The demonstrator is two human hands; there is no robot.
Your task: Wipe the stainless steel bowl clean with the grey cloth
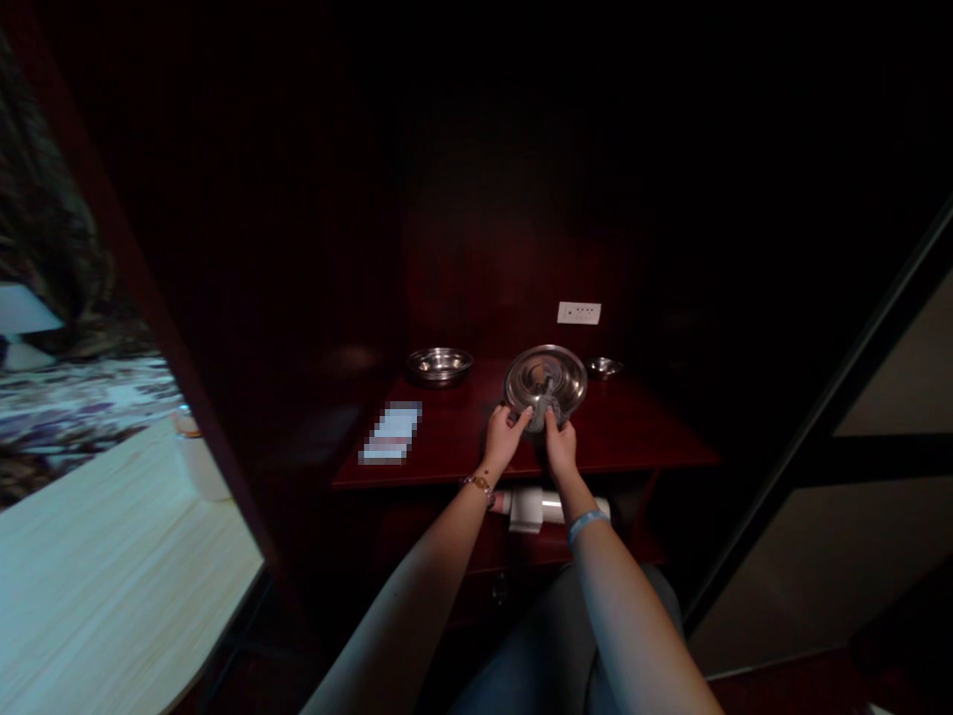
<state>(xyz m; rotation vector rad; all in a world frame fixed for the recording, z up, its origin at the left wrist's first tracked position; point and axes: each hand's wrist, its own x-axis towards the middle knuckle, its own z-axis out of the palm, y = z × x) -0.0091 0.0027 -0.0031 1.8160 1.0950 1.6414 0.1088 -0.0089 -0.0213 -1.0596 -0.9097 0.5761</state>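
A round shiny metal bowl (pixel 570 375) is held tilted above the dark red shelf (pixel 462 437), its inside facing me. My left hand (pixel 507 437) grips its lower left rim, thumb on the inner side. A grey cloth (pixel 545 415) lies against the lower inside of the bowl, and my right hand (pixel 561 442) presses it there with the thumb. Behind and to the left, metal bowls (pixel 439 367) sit stacked on the shelf. A small metal bowl (pixel 604 368) rests to the right of the held one.
A blurred pale rectangle (pixel 391 433) lies at the shelf's left. A white socket (pixel 579 313) is on the back wall. Below the shelf is a white and pink roll-like object (pixel 552 506). At left stands a light wooden table (pixel 126 556) with a pale container (pixel 201 462).
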